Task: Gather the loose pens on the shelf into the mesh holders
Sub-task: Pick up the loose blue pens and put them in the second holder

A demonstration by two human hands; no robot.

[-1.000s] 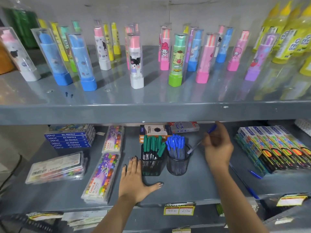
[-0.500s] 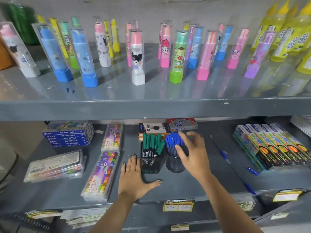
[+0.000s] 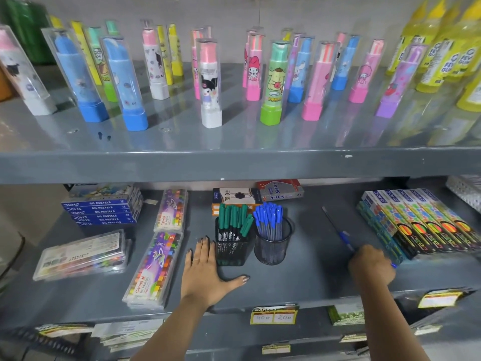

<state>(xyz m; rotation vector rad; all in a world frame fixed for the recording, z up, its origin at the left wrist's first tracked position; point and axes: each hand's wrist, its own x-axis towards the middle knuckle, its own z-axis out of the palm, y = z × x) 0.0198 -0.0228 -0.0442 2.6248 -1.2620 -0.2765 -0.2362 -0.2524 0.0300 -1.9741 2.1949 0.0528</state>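
Observation:
On the lower shelf stand two black mesh holders. The square holder is full of green pens. The round holder to its right is full of blue pens. My left hand lies flat on the shelf, fingers spread, its fingertips against the square holder's left side. To the right, a loose blue pen lies slantwise on the shelf, and its near end runs under my right hand. That hand is curled down over it, fingers hidden. A second blue pen tip pokes out at the hand's right.
Boxes of colour pencils lie right of the loose pens. Small pen boxes sit behind the holders, with oil pastel packs and boxes on the left. The upper shelf overhangs, carrying upright character tubes and yellow glue bottles.
My right hand put a blue pen into the round holder, then swung right and down onto the loose pens beside the pencil boxes. My left hand stayed flat on the shelf.

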